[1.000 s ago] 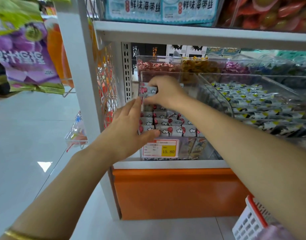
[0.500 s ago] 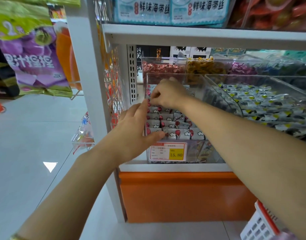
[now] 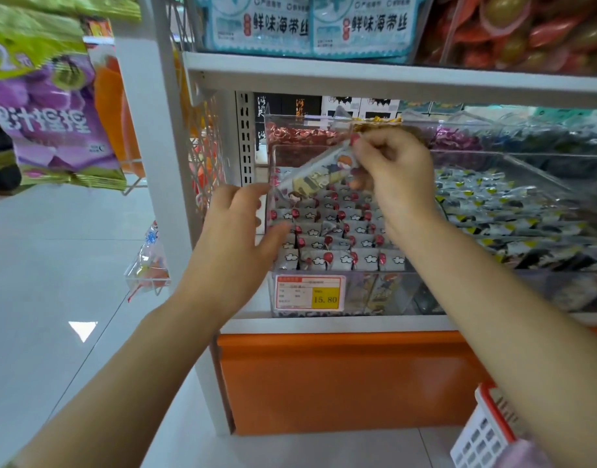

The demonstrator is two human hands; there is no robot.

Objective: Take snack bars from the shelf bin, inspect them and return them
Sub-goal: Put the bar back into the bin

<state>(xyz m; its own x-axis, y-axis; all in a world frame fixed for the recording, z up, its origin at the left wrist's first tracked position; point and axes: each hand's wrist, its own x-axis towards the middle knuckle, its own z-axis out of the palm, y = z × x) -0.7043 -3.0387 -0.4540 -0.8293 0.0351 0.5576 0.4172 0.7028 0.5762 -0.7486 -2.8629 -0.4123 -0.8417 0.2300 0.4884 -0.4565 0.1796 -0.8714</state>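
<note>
One snack bar [image 3: 319,175] pinched in right hand [image 3: 396,173] fingers above clear bin [image 3: 408,293]; left hand [image 3: 238,231] open, empty, touching bar's lower end; price tag [image 3: 309,292] on bin front.

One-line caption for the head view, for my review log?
Right hand lifts a snack bar above the clear shelf bin; open left hand waits beside it.

Glossy printed-film snack bar [image 3: 319,175], clear smooth plastic bin [image 3: 405,292], glossy floor tiles [image 3: 54,265].
</note>
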